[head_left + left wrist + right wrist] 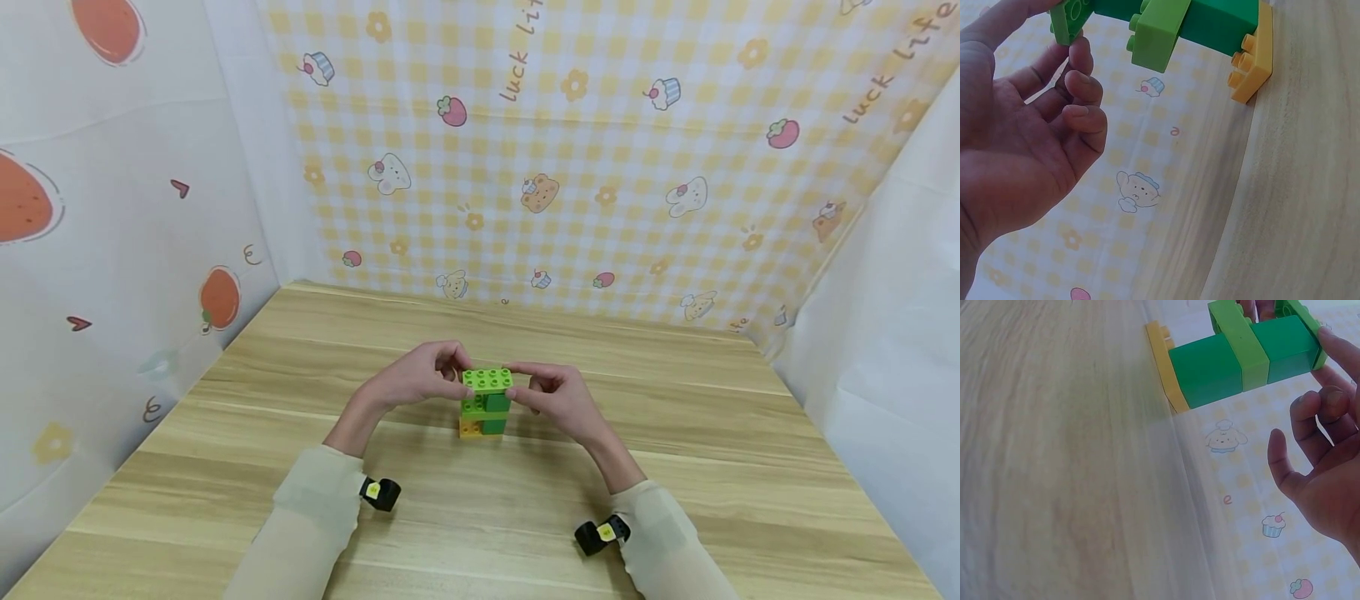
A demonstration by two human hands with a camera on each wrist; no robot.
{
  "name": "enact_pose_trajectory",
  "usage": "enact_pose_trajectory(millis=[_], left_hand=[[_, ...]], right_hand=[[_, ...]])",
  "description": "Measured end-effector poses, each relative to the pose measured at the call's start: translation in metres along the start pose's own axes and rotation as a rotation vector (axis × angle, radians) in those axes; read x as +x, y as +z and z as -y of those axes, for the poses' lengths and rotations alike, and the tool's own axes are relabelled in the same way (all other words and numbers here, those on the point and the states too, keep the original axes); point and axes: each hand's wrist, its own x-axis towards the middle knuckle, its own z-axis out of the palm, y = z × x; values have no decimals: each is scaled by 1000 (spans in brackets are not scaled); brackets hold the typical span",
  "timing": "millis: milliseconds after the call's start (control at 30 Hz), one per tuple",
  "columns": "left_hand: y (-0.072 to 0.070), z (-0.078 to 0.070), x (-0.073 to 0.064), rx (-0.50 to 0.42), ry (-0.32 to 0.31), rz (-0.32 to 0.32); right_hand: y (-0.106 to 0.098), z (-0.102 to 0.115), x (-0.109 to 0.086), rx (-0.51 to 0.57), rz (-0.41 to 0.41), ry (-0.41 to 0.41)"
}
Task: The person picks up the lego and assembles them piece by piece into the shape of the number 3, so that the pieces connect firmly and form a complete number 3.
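Note:
A small tower of toy building blocks stands upright on the table. At its foot lies a yellow-orange studded plate (pixel 470 428), carrying a dark green block (pixel 1207 370). Above come a light green studded brick (pixel 1157 39) and a second dark green block (pixel 1285 347), both dark green blocks sitting toward the right side. A light green studded building block (pixel 487 381) tops the tower. My left hand (pixel 423 372) pinches its left end between thumb and forefinger, other fingers loosely bent. My right hand (pixel 558 396) holds its right end the same way.
The wood-grain table (pixel 675 467) extends around the tower on every side. A yellow checked cloth (pixel 570 150) hangs behind it, with pale cloths at left (pixel 150 250) and right. Black cameras are strapped at both wrists.

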Motion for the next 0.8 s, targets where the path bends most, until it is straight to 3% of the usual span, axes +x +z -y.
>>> enact_pose_trajectory(millis=[800], left_hand=[[0,8,1,-49,31,5]], right_hand=[[-1,-3,0,-40,-28,87]])
